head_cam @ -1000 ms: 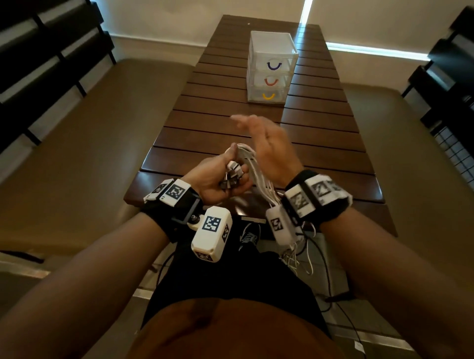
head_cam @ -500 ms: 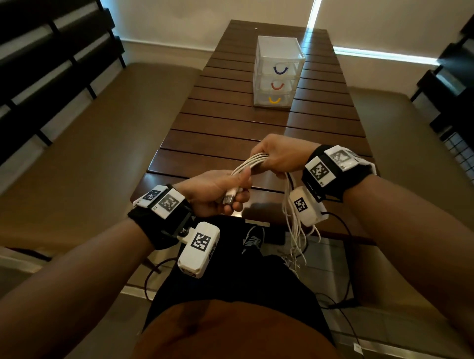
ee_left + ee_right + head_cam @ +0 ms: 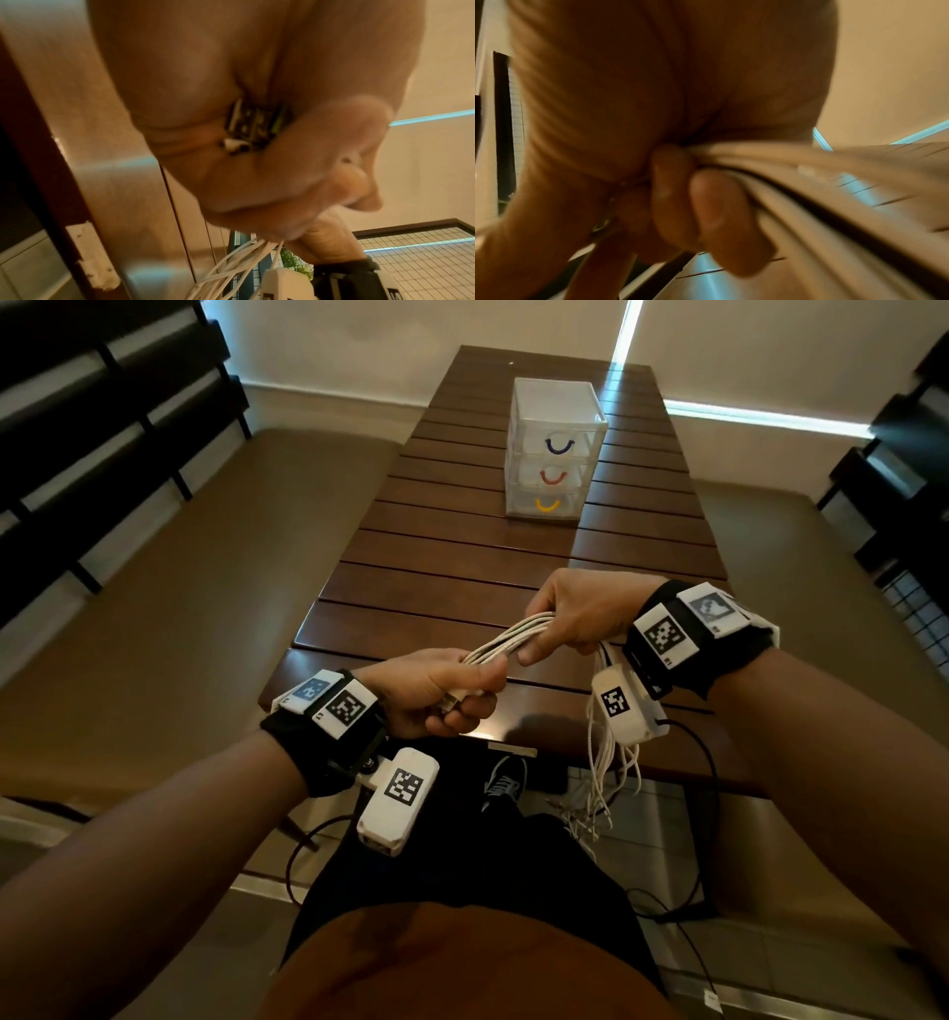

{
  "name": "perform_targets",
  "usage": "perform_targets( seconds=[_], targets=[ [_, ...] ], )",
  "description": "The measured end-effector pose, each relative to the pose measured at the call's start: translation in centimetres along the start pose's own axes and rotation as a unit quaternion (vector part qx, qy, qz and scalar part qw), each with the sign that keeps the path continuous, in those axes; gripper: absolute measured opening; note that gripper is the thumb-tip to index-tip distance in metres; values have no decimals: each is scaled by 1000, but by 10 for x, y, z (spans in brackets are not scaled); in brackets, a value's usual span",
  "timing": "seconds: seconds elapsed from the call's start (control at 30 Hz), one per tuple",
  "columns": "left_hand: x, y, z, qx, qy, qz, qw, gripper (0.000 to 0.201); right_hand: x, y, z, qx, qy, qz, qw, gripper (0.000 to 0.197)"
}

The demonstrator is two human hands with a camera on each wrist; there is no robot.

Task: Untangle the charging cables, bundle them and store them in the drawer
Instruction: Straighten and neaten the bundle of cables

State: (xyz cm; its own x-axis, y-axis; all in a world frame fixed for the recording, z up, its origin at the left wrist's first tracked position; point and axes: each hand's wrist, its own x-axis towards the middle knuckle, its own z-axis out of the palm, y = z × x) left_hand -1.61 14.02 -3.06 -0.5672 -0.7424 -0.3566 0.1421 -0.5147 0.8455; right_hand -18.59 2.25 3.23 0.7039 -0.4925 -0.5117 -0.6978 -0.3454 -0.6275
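Note:
Several white charging cables (image 3: 508, 639) run as one straight bunch between my two hands above the near end of the wooden table (image 3: 462, 567). My left hand (image 3: 436, 690) grips the plug ends (image 3: 254, 123), fingers curled round them. My right hand (image 3: 575, 613) grips the bunch further along, fist closed (image 3: 706, 203) round the cables (image 3: 795, 162). The loose cable tails (image 3: 606, 773) hang down from the right hand past the table edge. The clear three-drawer unit (image 3: 554, 449), with blue, red and yellow handles, stands closed far up the table.
Padded benches (image 3: 154, 608) run along both sides of the table. Dark slatted backrests (image 3: 92, 428) stand at left and right. Black cords (image 3: 693, 839) trail on the tiled floor below, near a shoe (image 3: 506, 778).
My right hand, open and flat beside the cables a second ago, closed round the bunch and slid right along it, away from the left hand. The bunch is now pulled straight.

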Motion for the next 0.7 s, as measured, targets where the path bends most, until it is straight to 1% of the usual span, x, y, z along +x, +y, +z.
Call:
perform_targets(
  seconds=[0.1,0.2,0.27,0.4,0.43,0.53,0.6,0.63,0.7],
  targets=[
    [0,-3,2,-10,-1,7,1000,46,-4,-1,1,13,-5,-9,1000,24],
    [3,-5,1,-6,11,13,1000,53,-4,1,1,26,5,-18,999,31],
    [3,-6,-1,-12,1,11,1000,53,-4,2,1,27,6,-21,999,34],
    [5,-2,-3,-24,-33,3,999,48,-6,2,2,32,20,-18,999,25],
    [6,-2,-3,-24,-41,8,999,49,-5,1,2,27,35,-14,999,27],
    [4,0,-6,-43,-58,31,997,51,-2,-2,5,-24,93,-11,995,47],
    [3,1,-5,-32,-50,39,997,49,-2,-3,5,-25,106,-14,994,53],
    [2,3,-4,-18,-41,39,998,48,-3,-3,5,-19,106,-9,994,51],
    [2,4,-2,6,-23,38,999,46,-5,-1,3,-3,96,1,995,39]
  ],
)
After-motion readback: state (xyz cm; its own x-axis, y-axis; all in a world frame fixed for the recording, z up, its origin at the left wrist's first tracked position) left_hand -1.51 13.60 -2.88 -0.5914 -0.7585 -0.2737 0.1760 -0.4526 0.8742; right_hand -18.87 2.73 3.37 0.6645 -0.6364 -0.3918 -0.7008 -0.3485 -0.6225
